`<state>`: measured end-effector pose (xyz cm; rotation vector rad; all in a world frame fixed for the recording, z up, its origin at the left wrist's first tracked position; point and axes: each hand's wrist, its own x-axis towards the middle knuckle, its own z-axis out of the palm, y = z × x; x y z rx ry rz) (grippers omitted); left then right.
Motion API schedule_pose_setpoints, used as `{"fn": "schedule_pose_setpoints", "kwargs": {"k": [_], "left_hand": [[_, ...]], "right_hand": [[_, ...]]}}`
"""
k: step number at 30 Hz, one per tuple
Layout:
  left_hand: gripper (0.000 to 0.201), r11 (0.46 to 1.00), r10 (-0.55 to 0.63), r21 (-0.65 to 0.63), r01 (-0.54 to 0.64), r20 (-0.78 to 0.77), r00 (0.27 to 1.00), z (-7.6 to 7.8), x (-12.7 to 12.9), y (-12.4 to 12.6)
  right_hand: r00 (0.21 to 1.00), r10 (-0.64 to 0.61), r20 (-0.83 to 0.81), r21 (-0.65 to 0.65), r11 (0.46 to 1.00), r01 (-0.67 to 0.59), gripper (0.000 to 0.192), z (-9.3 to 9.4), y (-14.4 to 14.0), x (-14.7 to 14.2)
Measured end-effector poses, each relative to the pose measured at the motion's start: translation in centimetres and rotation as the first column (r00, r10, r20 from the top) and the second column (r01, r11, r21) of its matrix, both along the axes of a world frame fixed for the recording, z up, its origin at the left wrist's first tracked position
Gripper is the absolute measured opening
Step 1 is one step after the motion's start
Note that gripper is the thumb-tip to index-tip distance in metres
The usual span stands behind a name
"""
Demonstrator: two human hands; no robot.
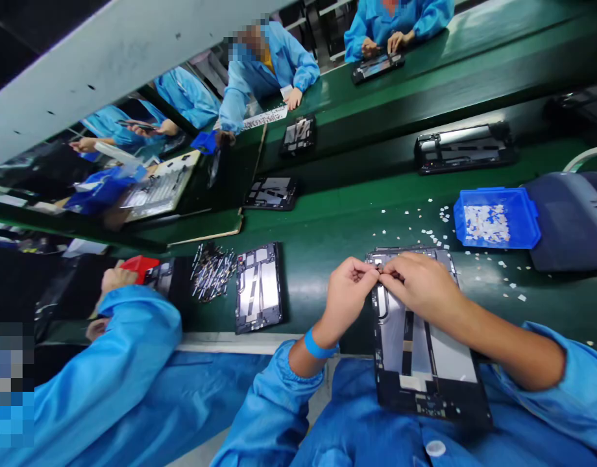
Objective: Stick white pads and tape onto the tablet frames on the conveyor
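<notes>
An opened tablet with its inner parts showing lies in front of me, its near end reaching over the table edge toward my lap. Above its far left corner, my left hand pinches with thumb and finger. My right hand meets it there, fingertips pressed together over the same corner. Between the fingertips is something small and dark that I cannot make out. The right hand covers part of the tablet's upper half. A blue band is around my left wrist.
A blue bin of white paper bits stands right, beside a dark grey machine. White scraps lie around it. Left are another opened tablet and a heap of small strips. A co-worker's sleeve is close by; more tablets lie farther back.
</notes>
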<state>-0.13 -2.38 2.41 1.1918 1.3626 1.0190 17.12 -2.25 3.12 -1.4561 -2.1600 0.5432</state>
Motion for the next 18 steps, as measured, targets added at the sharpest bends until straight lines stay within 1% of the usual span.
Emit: {"fn": "schedule_pose_setpoints", "kwargs": {"k": [2, 5, 7, 9, 11, 14, 16, 17, 18], "left_hand": [[0.012, 0.999, 0.023, 0.042, -0.02, -0.055, 0.998, 0.0, 0.0, -0.3], [0.009, 0.994, 0.041, 0.107, -0.025, -0.154, 0.987, 0.2, 0.1, -0.7], [0.007, 0.99, 0.043, 0.139, -0.015, -0.194, 0.98, 0.4, 0.2, -0.9], [0.007, 0.989, 0.037, 0.148, -0.006, -0.203, 0.979, 0.5, 0.2, -1.0], [0.007, 0.991, 0.026, 0.13, -0.002, -0.182, 0.983, 0.4, 0.3, -0.9], [0.01, 0.998, 0.002, 0.059, 0.004, -0.105, 0.994, 0.1, 0.3, -0.5], [0.013, 1.0, -0.012, 0.008, 0.012, -0.039, 0.999, 0.0, 0.2, -0.1], [0.014, 1.0, -0.016, -0.01, 0.016, -0.012, 1.0, -0.1, 0.1, 0.1], [0.015, 1.0, -0.019, -0.021, 0.019, 0.007, 1.0, -0.1, 0.0, 0.2]], "right_hand": [[0.999, -0.008, -0.04, -0.015, 1.0, 0.007, 0.015, -0.2, 0.3, 0.0], [0.994, 0.009, -0.107, -0.047, 0.999, -0.014, 0.015, -0.1, 0.5, 0.7], [0.994, 0.0, -0.107, -0.049, 0.999, -0.006, 0.016, 0.0, 0.4, 1.0], [0.996, -0.019, -0.084, -0.037, 0.999, 0.016, 0.017, 0.0, 0.3, 0.7], [0.997, -0.03, -0.076, -0.026, 0.999, 0.028, 0.018, -0.1, 0.4, 0.2], [0.994, -0.028, -0.101, -0.025, 0.999, 0.026, 0.016, 0.0, 0.9, 0.1], [0.992, -0.057, -0.114, -0.039, 0.998, 0.053, 0.014, 0.4, 1.6, 1.7], [0.991, -0.091, -0.103, -0.049, 0.995, 0.086, 0.013, 0.7, 2.0, 3.1], [0.987, -0.15, -0.063, -0.056, 0.988, 0.147, 0.011, 1.1, 2.5, 4.9]]}}
